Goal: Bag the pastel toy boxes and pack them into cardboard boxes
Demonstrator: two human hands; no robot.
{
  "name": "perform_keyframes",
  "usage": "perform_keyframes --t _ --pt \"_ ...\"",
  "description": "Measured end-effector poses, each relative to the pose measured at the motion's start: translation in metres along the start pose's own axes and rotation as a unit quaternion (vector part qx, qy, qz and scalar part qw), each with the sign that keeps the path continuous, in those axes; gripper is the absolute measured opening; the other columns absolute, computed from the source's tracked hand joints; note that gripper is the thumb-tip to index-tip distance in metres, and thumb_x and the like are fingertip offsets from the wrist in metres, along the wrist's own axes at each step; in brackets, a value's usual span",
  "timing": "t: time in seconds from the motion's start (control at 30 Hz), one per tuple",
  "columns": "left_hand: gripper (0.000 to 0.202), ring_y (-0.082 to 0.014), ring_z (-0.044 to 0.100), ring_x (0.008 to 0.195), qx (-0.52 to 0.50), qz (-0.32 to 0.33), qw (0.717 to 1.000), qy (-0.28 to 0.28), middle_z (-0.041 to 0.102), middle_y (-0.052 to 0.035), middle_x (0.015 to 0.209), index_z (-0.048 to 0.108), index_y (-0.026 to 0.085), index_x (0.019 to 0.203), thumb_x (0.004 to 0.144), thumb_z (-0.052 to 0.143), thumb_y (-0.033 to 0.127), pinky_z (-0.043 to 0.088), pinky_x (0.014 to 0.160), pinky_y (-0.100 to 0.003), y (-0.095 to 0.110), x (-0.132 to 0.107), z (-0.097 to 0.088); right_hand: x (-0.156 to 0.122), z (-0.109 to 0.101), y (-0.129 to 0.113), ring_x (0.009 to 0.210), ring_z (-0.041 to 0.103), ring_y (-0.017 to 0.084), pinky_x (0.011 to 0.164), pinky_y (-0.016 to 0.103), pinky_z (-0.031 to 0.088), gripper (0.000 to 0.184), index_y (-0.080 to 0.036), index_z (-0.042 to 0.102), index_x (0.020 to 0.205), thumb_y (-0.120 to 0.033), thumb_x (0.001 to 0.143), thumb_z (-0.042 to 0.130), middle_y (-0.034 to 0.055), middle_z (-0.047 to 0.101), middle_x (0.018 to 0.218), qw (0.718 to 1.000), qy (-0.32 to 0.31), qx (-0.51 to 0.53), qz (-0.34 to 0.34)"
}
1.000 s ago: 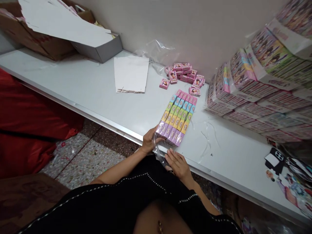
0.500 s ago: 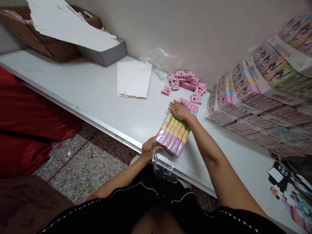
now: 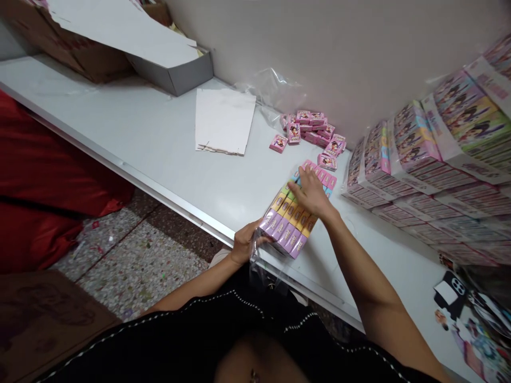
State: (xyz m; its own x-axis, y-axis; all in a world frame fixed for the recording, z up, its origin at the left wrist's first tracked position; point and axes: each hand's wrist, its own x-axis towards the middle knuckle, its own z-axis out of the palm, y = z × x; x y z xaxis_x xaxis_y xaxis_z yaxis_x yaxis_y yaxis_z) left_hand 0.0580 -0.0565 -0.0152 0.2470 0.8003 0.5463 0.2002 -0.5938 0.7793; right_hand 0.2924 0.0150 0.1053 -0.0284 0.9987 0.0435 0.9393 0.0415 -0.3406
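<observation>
A block of small boxes (image 3: 286, 226), in rows of pink, blue, green, yellow and purple, sits at the table's front edge. Clear plastic film covers part of it, and the loose end of this plastic bag (image 3: 261, 268) hangs over the edge. My left hand (image 3: 244, 242) grips the near left corner of the block through the plastic, thumb at the front. My right hand (image 3: 311, 192) rests on top of the block with its fingers spread, over the green and blue rows. Just behind the block lies a loose heap of small pink boxes (image 3: 315, 127).
White card sheets (image 3: 225, 121) lie left of the heap, and a clear bag (image 3: 275, 90) lies by the wall. Wrapped packs (image 3: 415, 143) are stacked at right. A grey box (image 3: 175, 74) and a brown carton (image 3: 88, 53) stand back left. A phone (image 3: 451, 292) lies at right.
My right hand has lifted its fingers somewhat and slid toward the far rows of the block. My left hand keeps its hold at the near corner. The view has shifted slightly.
</observation>
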Motion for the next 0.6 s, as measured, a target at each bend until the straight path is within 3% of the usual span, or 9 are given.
perform_keyframes --t 0.13,0.23,0.3,0.37,0.43,0.5,0.57,0.6 --pt "0.042 -0.0240 0.072 0.100 -0.010 0.004 1.000 -0.012 0.072 -0.0091 0.116 0.060 0.019 0.131 0.095 0.059 0.040 0.060 0.087 -0.037 0.000 0.002 0.003 -0.099 0.027 -0.078 0.151 0.005 0.044 0.119 0.067 0.013 0.107 -0.012 0.016 0.158 -0.069 0.081 0.062 0.0217 0.010 0.163 0.984 0.012 -0.014 -0.178" --pt "0.037 -0.0224 0.072 0.098 0.002 -0.005 1.000 0.004 0.073 -0.0085 0.116 0.063 0.018 0.127 0.097 0.055 0.037 0.060 0.087 -0.035 0.000 0.005 0.010 -0.141 0.053 -0.095 0.150 0.008 0.046 0.117 0.072 0.017 0.095 -0.005 0.017 0.157 -0.040 0.085 0.068 0.0275 0.018 0.160 0.981 0.054 -0.055 -0.180" --pt "0.039 -0.0221 0.072 0.099 0.009 -0.014 1.000 0.011 0.073 -0.0084 0.115 0.064 0.019 0.127 0.095 0.056 0.039 0.060 0.087 -0.036 0.001 0.006 0.015 -0.149 0.065 -0.088 0.148 0.020 0.043 0.115 0.069 0.028 0.074 -0.003 0.025 0.154 -0.018 0.089 0.057 0.0285 0.032 0.154 0.979 0.098 -0.089 -0.157" --pt "0.038 -0.0218 0.071 0.100 0.008 -0.024 1.000 0.012 0.073 -0.0085 0.115 0.065 0.020 0.126 0.094 0.057 0.040 0.060 0.088 -0.036 0.001 0.007 0.020 -0.150 0.069 -0.080 0.144 0.035 0.038 0.113 0.061 0.038 0.062 -0.005 0.037 0.150 -0.009 0.089 0.048 0.0265 0.047 0.146 0.974 0.128 -0.103 -0.157" --pt "0.036 -0.0215 0.069 0.105 -0.001 -0.041 0.999 0.028 0.072 -0.0089 0.116 0.065 0.020 0.123 0.094 0.057 0.038 0.058 0.093 -0.037 0.000 0.008 0.027 -0.149 0.065 -0.081 0.139 0.044 0.036 0.110 0.054 0.046 0.056 -0.004 0.046 0.144 -0.009 0.088 0.046 0.0253 0.055 0.139 0.971 0.146 -0.095 -0.166" --pt "0.039 -0.0224 0.064 0.116 -0.010 -0.076 0.993 0.089 0.067 -0.0112 0.125 0.060 0.019 0.129 0.094 0.057 0.037 0.053 0.102 -0.040 -0.002 0.011 0.037 -0.145 0.058 -0.090 0.137 0.047 0.035 0.110 0.052 0.048 0.056 -0.003 0.048 0.143 -0.010 0.088 0.047 0.0247 0.057 0.137 0.971 0.159 -0.074 -0.164" --pt "0.051 -0.0237 0.055 0.130 -0.032 -0.124 0.978 0.164 0.055 -0.0150 0.140 0.044 0.020 0.144 0.097 0.054 0.036 0.049 0.108 -0.043 -0.006 0.015 0.050 -0.139 0.051 -0.102 0.139 0.045 0.034 0.111 0.052 0.047 0.058 -0.004 0.044 0.146 -0.012 0.089 0.047 0.0231 0.055 0.140 0.973 0.164 -0.047 -0.153" --pt "0.057 -0.0236 0.053 0.133 -0.050 -0.141 0.973 0.174 0.049 -0.0167 0.146 0.033 0.021 0.150 0.098 0.051 0.034 0.049 0.108 -0.043 -0.008 0.016 0.056 -0.136 0.048 -0.106 0.140 0.043 0.034 0.112 0.053 0.045 0.060 -0.005 0.041 0.149 -0.013 0.089 0.046 0.0221 0.052 0.143 0.975 0.164 -0.032 -0.146"
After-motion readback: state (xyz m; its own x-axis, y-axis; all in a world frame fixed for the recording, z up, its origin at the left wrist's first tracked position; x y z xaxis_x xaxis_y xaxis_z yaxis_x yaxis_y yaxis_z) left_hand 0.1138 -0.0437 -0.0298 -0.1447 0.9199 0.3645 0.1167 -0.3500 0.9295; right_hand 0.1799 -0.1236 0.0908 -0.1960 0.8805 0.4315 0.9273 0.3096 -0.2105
